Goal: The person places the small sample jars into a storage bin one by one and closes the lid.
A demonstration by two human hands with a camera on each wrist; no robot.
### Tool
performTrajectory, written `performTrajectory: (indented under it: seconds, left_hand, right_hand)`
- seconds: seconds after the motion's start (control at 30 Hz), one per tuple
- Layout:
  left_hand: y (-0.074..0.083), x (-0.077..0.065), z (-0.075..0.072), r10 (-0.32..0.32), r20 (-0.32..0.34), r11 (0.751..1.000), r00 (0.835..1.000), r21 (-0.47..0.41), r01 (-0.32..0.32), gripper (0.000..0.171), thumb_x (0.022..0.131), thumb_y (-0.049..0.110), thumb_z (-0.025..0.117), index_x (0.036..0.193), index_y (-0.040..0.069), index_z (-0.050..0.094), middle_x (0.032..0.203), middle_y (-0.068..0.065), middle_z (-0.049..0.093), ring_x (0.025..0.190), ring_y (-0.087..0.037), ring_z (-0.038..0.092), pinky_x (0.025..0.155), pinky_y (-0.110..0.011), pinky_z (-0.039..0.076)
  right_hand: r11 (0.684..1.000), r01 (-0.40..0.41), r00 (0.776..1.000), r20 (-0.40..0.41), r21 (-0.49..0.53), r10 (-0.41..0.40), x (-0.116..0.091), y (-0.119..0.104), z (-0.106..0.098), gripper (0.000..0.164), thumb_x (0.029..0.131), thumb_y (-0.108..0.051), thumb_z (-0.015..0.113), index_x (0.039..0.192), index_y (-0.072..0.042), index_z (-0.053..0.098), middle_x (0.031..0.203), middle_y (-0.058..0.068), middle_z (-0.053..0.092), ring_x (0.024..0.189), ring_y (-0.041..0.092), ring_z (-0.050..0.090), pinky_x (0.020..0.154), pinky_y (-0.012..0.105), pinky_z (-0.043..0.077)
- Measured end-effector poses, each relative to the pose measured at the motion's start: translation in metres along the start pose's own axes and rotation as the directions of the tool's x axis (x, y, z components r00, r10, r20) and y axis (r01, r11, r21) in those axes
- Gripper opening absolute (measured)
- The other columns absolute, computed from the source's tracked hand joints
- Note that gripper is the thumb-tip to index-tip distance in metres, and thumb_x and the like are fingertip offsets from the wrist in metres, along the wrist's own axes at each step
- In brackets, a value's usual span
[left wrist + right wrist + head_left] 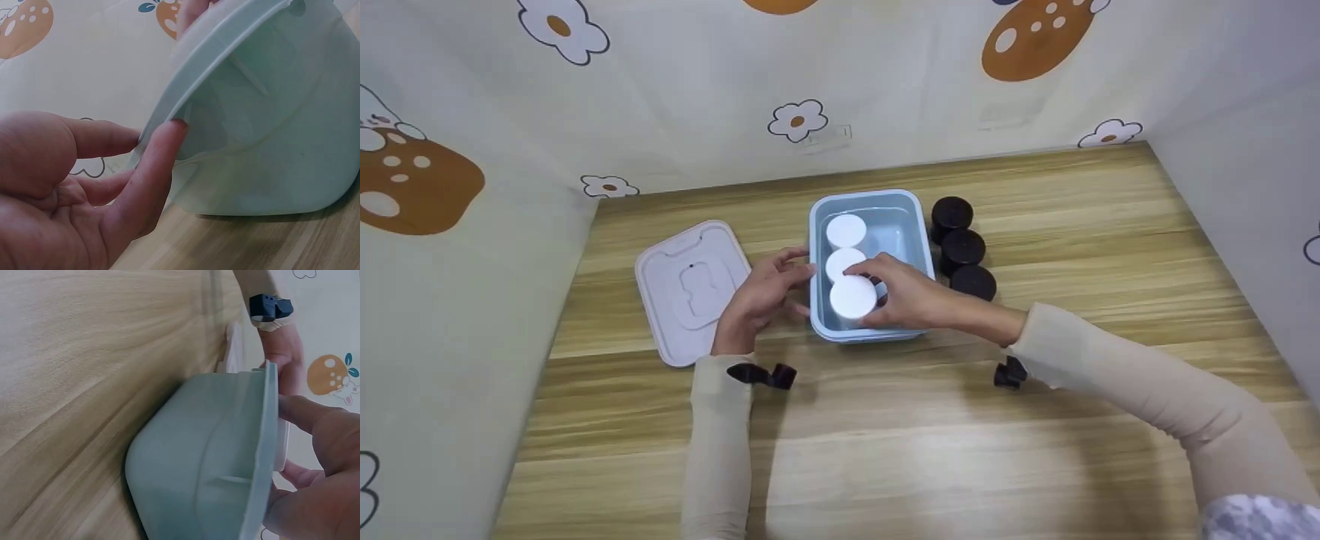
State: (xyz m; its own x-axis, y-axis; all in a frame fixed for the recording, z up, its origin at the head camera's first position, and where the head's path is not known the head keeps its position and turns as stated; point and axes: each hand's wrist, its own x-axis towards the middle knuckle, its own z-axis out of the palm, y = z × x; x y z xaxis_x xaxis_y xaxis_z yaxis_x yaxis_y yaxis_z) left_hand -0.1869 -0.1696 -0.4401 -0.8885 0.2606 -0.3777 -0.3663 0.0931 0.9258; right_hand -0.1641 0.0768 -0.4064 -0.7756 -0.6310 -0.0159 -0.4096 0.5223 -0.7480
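A light blue plastic tub (pixel 926 255) stands on the table. My right hand (pixel 911 296) reaches over its right rim and pinches a white round jar (pixel 853 297) between thumb and fingers, at the tub's front left. Two more white jars (pixel 846 231) are in the tub behind it, lined up along the left side. My left hand (pixel 765 292) holds the left rim, with a thumb and finger on either side of it in the left wrist view. The held jar's lower part is hidden. In the right wrist view, the tub's rim (pixel 264 439) covers most of it.
Several black round jars (pixel 962 249) stand in a row just right of the tub. A pale lid (pixel 690 289) lies flat at the left, beside my left wrist. Patterned walls (pixel 697 97) close off the table (pixel 885 435) at the back and sides.
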Motion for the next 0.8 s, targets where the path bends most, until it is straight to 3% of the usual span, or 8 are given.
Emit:
performTrajectory:
  seconds: [0.13, 0.43, 0.8]
  left_hand:
    - [0.0, 0.0, 0.0, -0.014, -0.006, 1.0, 1.0, 0.011, 0.014, 0.048, 0.101, 0.018, 0.057, 0.146, 0.009, 0.044, 0.127, -0.016, 0.063, 0.105, -0.021, 0.068, 0.056, -0.032, 0.063]
    - [0.001, 0.0, -0.002, -0.043, -0.005, 0.999, 0.999, 0.018, 0.043, 0.047, 0.102, 0.022, 0.058, 0.146, 0.015, 0.046, 0.125, -0.014, 0.063, 0.104, -0.022, 0.068, 0.058, -0.031, 0.063]
    - [0.001, -0.001, -0.001, -0.024, 0.004, 0.999, 1.0, 0.03, 0.024, 0.046, 0.103, 0.019, 0.057, 0.146, 0.011, 0.044, 0.12, -0.014, 0.065, 0.102, -0.021, 0.069, 0.055, -0.03, 0.062]
  right_hand:
    - [0.999, 0.024, 1.0, 0.001, -0.039, -0.024, 0.005, 0.001, 0.006, 0.066, 0.077, -0.016, 0.086, 0.134, 0.0, 0.057, 0.127, 0.019, 0.06, 0.117, 0.03, 0.054, 0.102, 0.044, 0.052]
    - [0.994, -0.003, 1.0, 0.027, -0.105, 0.006, 0.011, 0.001, 0.014, 0.063, 0.077, -0.014, 0.087, 0.133, -0.004, 0.062, 0.123, 0.019, 0.058, 0.109, 0.028, 0.05, 0.095, 0.041, 0.053]
    - [0.992, -0.015, 1.0, -0.004, -0.126, 0.015, 0.009, 0.002, 0.017, 0.057, 0.075, -0.011, 0.088, 0.127, -0.001, 0.064, 0.118, 0.02, 0.06, 0.111, 0.031, 0.054, 0.095, 0.041, 0.054]
